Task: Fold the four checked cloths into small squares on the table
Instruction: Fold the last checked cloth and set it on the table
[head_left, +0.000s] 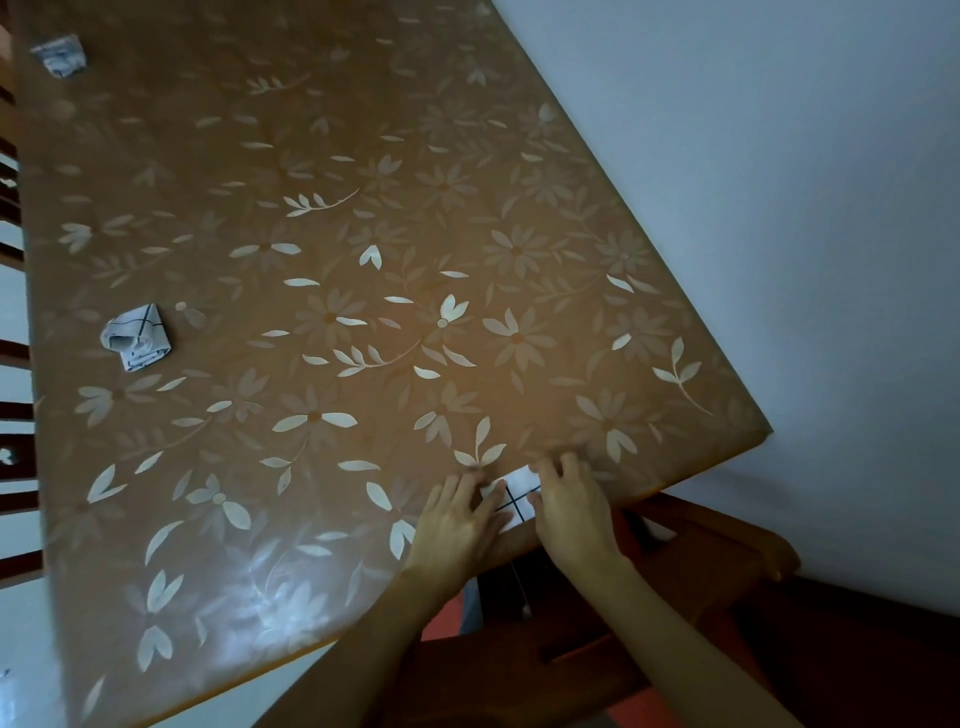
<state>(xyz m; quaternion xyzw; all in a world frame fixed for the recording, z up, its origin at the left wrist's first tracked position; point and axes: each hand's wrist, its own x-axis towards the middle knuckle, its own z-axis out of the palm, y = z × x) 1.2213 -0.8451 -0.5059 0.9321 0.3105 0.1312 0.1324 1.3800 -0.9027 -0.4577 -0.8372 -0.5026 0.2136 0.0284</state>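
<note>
Both hands, left hand (457, 525) and right hand (571, 512), lay flat with fingers spread, pressing white checked cloth (511, 501) between them at near table (322, 249) edge. Wide open flowered surface beyond fingertips. Far left of hands: folded cloth (137, 338); farther still, second folded cloth (61, 54).

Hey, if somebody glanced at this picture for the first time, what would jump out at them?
First, the two hands at the table's near edge: the left hand and right hand press flat on a small white checked cloth between them. Next, the brown flowered table cover filling most of the view. Then two folded checked cloths along the left side: one at mid-height, one in the far corner.
</note>
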